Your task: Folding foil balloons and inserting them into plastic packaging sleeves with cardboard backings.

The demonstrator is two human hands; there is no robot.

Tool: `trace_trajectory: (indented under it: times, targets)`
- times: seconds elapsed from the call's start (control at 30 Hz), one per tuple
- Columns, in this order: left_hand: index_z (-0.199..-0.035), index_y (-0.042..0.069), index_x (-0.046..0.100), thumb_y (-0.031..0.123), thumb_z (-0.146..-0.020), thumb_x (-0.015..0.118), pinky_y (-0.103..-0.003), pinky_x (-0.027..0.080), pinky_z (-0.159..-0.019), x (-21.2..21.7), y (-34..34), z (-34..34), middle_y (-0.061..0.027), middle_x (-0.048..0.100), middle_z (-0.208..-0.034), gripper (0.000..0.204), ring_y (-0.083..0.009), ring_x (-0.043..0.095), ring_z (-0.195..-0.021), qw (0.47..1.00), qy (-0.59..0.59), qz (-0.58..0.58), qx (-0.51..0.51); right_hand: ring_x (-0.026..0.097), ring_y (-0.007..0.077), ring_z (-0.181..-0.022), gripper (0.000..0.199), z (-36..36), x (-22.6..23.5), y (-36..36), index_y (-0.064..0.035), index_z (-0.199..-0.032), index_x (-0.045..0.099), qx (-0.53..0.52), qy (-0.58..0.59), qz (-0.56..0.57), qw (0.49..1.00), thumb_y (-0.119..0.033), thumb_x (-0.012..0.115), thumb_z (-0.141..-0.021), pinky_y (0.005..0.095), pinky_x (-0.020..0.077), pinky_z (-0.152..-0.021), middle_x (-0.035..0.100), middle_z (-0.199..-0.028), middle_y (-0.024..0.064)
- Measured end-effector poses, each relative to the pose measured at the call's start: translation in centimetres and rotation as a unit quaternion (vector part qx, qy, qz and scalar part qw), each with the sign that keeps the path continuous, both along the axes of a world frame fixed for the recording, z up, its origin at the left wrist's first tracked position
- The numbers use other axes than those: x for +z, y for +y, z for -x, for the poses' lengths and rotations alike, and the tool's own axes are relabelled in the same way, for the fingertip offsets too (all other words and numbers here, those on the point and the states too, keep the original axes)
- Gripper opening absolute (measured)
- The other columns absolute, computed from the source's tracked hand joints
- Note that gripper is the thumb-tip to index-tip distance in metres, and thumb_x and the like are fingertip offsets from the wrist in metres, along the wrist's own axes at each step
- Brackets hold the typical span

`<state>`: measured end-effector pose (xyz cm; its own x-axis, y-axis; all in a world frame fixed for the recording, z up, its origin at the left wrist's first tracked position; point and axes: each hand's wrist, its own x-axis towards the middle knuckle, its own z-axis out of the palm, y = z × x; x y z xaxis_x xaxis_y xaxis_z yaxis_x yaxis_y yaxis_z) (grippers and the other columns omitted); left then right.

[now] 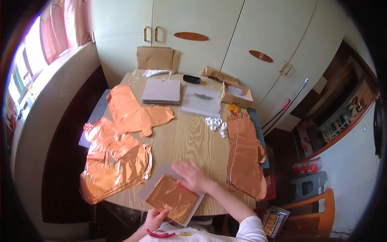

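A folded copper-coloured foil balloon (pixel 170 196) lies on a grey card (pixel 151 187) at the table's near edge, tilted toward me. My left hand (pixel 154 220) pinches the foil's near left edge between thumb and fingers. Stretched out and slightly blurred, my right hand (pixel 191 176) rests over the far right corner of the foil and card, its thumb touching the foil. Flat copper foil balloons (pixel 115 165) are heaped on the left, with another flat foil pile (pixel 135 113) behind them. A further stack of foil balloons (pixel 245 155) lies along the right edge.
Toward the back are a stack of grey cards (pixel 161 91), clear plastic bags (pixel 200 101) and a black object (pixel 192 79). White ribbon rolls (pixel 215 124) sit beside the right foil stack. An open cardboard box (pixel 236 94) stands at the back right. An orange-brown chair (pixel 322 213) stands right of the table.
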<state>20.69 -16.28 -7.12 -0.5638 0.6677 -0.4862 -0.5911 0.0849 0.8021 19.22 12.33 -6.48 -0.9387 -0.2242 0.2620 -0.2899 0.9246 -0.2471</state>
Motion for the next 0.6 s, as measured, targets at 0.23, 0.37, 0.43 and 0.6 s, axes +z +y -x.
trace_trajectory:
  times: [0.23, 0.37, 0.43, 0.6]
  targets:
    - [-0.108, -0.006, 0.064, 0.012, -0.098, 0.056, -0.032, 0.059, -0.073, -0.2, 1.2, 4.7, -0.0106, 0.07, -0.099, 0.023, -0.019, 0.069, -0.087, 0.999, 0.05, -0.013, 0.012, 0.039, 0.0333, -0.138, 0.054, 16.9, 1.8, 20.4, -0.0064, -0.139, 0.048, -0.162, 0.033, 0.094, 0.982, -0.035, 0.055, -0.094, 0.045, 0.0312, -0.113, 0.043, -0.149, 0.0154]
    - [-0.107, -0.003, 0.064, 0.012, -0.096, 0.058, -0.03, 0.055, -0.071, -3.0, 1.7, 5.7, -0.0084, 0.067, -0.1, 0.019, -0.0162, 0.064, -0.086, 0.995, 0.082, -0.026, 0.045, 0.03, 0.0339, -0.143, 0.063, 22.6, -0.4, 27.4, -0.0142, -0.145, 0.042, -0.238, -0.012, -0.004, 0.971, -0.044, 0.056, -0.092, 0.0474, 0.0251, -0.116, 0.036, -0.153, 0.0129]
    - [-0.106, -0.002, 0.065, 0.013, -0.097, 0.058, -0.029, 0.054, -0.07, -2.6, 2.0, 6.3, -0.0075, 0.067, -0.099, 0.019, -0.0152, 0.064, -0.086, 0.993, 0.106, 0.005, 0.049, 0.025, 0.0338, -0.145, 0.062, 24.0, -0.4, 27.5, -0.0176, -0.148, 0.039, -0.247, -0.097, -0.031, 0.964, -0.048, 0.05, -0.095, 0.052, 0.021, -0.117, 0.033, -0.156, 0.0098]
    - [-0.104, -0.001, 0.065, 0.014, -0.097, 0.058, -0.028, 0.052, -0.069, -2.4, 3.4, 7.6, -0.0055, 0.066, -0.096, 0.018, -0.0128, 0.062, -0.084, 0.991, 0.123, 0.032, 0.032, 0.026, 0.0305, -0.145, 0.056, 23.8, -4.0, 30.1, -0.0296, -0.144, 0.045, -0.274, -0.104, 0.009, 0.956, -0.053, 0.05, -0.093, 0.055, 0.0194, -0.117, 0.033, -0.156, -0.0042]
